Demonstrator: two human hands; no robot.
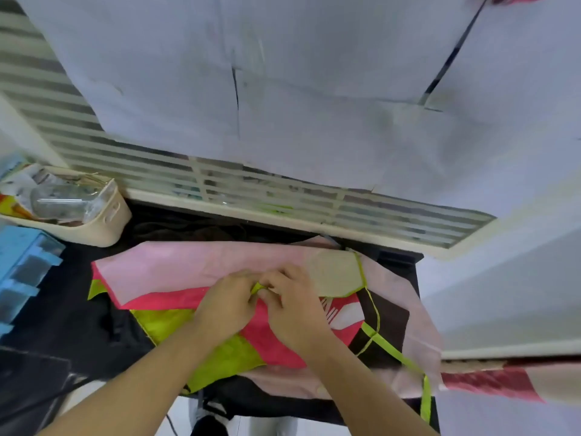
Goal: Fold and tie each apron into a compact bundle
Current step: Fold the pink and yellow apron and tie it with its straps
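Seen from a head-worn camera, looking down at a dark table [78, 325] set against a slatted vent [220, 180]. Spread across the table, a pink apron [176, 265] with red and lime-green panels, lying mostly flat and only loosely folded, far edge near the vent, near edge toward the table's front. Met at the middle of the cloth, left hand [226, 305] and right hand [292, 305], touching each other, fingers of both curled inward and pinching a short loop of the lime-green tie [258, 287] between them; exact finger placement blurred and hard to make out. Trailing off to the right, another length of lime-green strap [399, 355], running across a dark brown panel and hanging down over the table's front edge. Judged as an early-to-middle stage: cloth gathered only in part, wide areas of pink still open to left and right, no tight bundle formed, no finished knot visible. Likely left to do: further folding or rolling inward, wrapping the ties round the bundle, knotting them. No finished bundle visible anywhere on the table. At far left, a cream basket [103, 228] holding a clear plastic bottle [63, 202] and oddments, well apart from the apron, and beside it a blue plastic organiser [25, 262] at the frame edge.
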